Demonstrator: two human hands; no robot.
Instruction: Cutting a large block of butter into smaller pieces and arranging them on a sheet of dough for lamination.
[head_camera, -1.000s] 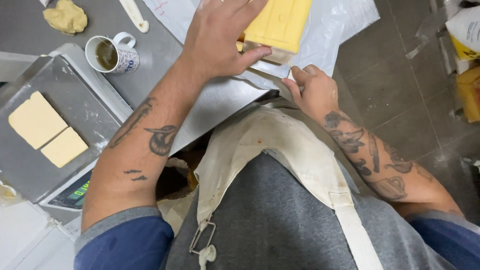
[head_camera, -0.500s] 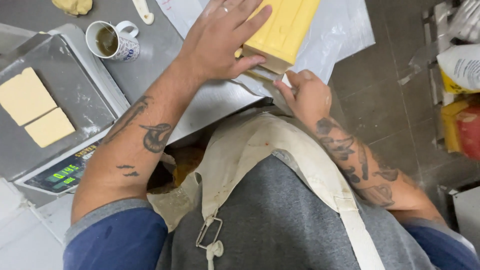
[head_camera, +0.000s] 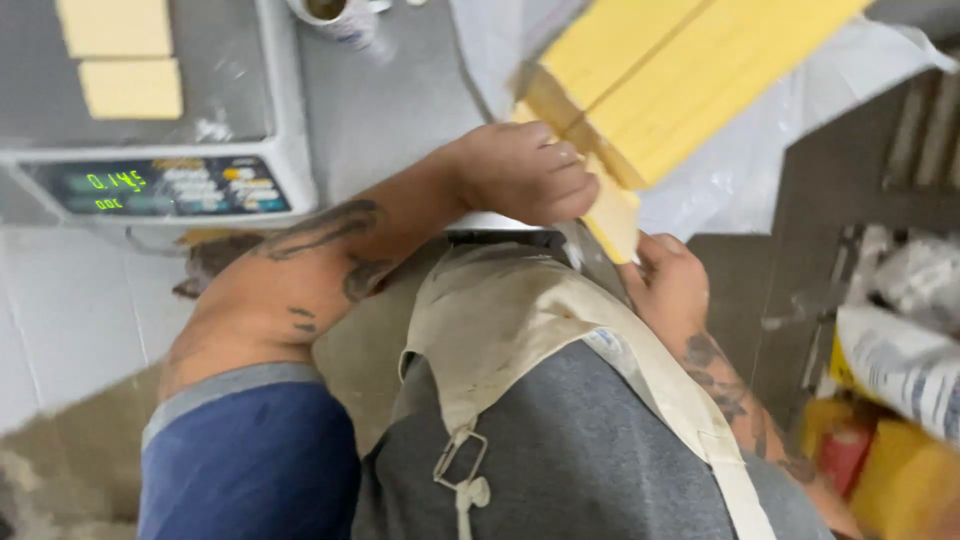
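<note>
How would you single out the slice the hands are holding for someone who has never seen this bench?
Find the big yellow block on white plastic wrap at top right. At its near corner, the left hand and right hand pinch a thin pale slice, unlike the two flat slabs on the scale.

even, fairly bright overhead light is falling across the scene, casting only soft shadows under the left hand (head_camera: 525, 170) and along the apron (head_camera: 520, 320). motion blur is smearing the yellow block (head_camera: 680, 80) at 1 o'clock and the sacks (head_camera: 900, 350) at 3 o'clock. the scale display (head_camera: 160, 187) at 10 o'clock is glowing green, slightly soft.
</note>
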